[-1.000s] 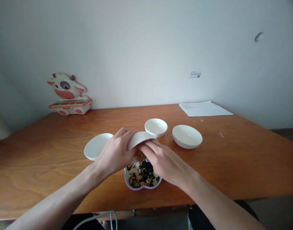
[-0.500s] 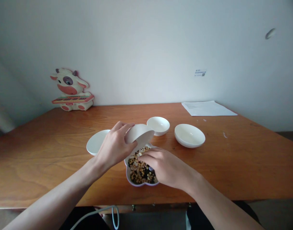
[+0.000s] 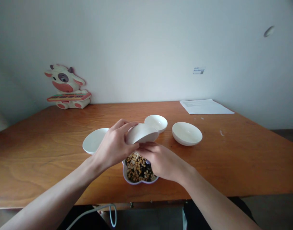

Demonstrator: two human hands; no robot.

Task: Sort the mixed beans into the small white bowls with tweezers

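Note:
My left hand (image 3: 114, 147) grips a small white dish (image 3: 141, 134), held tilted just above a flower-shaped white bowl (image 3: 127, 175) full of mixed beans (image 3: 138, 166) near the table's front edge. My right hand (image 3: 161, 159) lies over the right side of that bowl. Its fingertips reach up under the tilted dish's lower rim; I cannot tell whether they pinch any beans. Part of the bean bowl is hidden under both hands.
On the wooden table (image 3: 41, 153) stand three more white dishes: one at the left (image 3: 95, 144), a small one behind (image 3: 157, 122), one at the right (image 3: 187, 133). A sheet of paper (image 3: 205, 106) lies back right; a cow figure (image 3: 66, 88) leans on the wall.
The dish in my left hand tipped steeply over the bowl and has come back to a flatter tilt. More yellow beans lie in the bowl. My right hand moved up under the dish's rim.

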